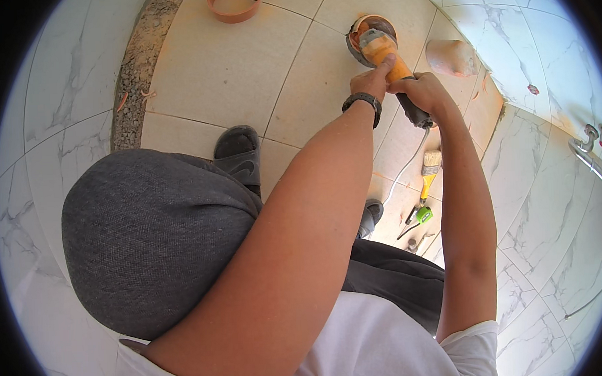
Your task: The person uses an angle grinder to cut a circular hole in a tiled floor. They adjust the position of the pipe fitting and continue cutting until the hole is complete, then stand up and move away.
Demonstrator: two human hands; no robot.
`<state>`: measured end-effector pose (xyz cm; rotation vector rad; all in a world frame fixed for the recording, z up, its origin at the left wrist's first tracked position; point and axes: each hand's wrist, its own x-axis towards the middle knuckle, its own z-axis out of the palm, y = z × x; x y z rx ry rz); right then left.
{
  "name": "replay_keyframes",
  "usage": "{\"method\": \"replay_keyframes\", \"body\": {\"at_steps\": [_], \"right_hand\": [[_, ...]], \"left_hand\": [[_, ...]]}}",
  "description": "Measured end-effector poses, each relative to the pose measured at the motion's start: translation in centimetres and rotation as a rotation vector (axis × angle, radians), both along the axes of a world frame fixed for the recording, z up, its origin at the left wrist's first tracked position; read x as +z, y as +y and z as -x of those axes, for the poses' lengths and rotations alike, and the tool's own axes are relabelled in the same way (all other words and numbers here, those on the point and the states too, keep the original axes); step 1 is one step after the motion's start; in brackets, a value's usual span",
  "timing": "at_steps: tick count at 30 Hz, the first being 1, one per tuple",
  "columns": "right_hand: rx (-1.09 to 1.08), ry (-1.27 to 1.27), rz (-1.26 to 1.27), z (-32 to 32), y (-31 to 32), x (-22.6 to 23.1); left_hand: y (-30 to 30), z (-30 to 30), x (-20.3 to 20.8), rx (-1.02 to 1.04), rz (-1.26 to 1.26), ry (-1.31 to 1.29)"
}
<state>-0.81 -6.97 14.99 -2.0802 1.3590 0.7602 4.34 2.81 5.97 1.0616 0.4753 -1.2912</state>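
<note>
Both hands, left (370,84) and right (423,92), clamp the orange angle grinder (382,50), steadying its disc over the floor pipe opening (368,22).

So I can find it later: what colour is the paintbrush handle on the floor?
Yellow; the flat paintbrush shows best in the head view.

This is a bathroom under construction or renovation. White marble-look tiles (543,36) cover the walls, pale tiles (229,70) cover the floor beside a bare gravel strip (134,67), and chrome tap fittings (591,145) stick out of the wall. Orange pipe pieces (236,4), a paintbrush (430,169) and dust lie about.
</note>
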Motion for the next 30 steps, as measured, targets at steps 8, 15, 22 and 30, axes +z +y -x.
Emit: {"method": "replay_keyframes", "body": {"at_steps": [8, 15, 22, 30], "right_hand": [[0.034, 0.031, 0.016, -0.51, 0.13, 0.52], [0.017, 0.053, 0.03, -0.52, -0.15, 0.64], [0.009, 0.058, 0.017, -0.52, -0.29, 0.4], [0.059, 0.069, 0.038, -0.87, -0.29, 0.45]], "left_hand": [[0.08, -0.2, 0.42, 0.0, -0.004, 0.008], [-0.14, 0.07, -0.19, 0.004, 0.042, 0.02], [-0.2, 0.17, -0.29, 0.001, 0.041, 0.012], [-0.2, -0.03, -0.34, -0.049, 0.053, 0.006]]}}
